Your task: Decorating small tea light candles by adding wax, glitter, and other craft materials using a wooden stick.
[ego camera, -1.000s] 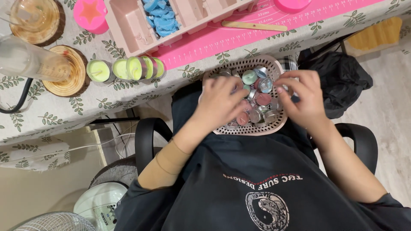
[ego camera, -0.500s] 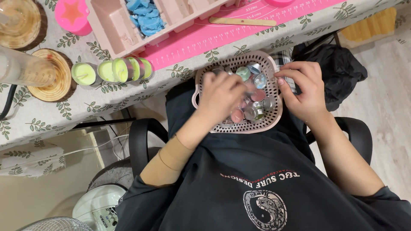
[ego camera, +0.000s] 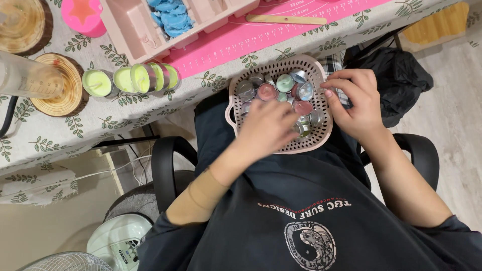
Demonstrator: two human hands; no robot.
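Basket (ego camera: 236,95), pink, perforated, on the lap at the surface's near edge, holding tealight candles (ego camera: 267,91). Left hand (ego camera: 266,131) digs inside, grasp unclear; right hand (ego camera: 354,103) grips rim. Risk: tipping, tins spilling floorward.

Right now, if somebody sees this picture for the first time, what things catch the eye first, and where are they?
The pink perforated basket on the person's lap draws the eye first: it is full of small round tins with pastel wax, and the left hand and right hand are both at it. Above, on the leaf-patterned tablecloth, a bright pink mat lies beside a row of yellow-green candles.
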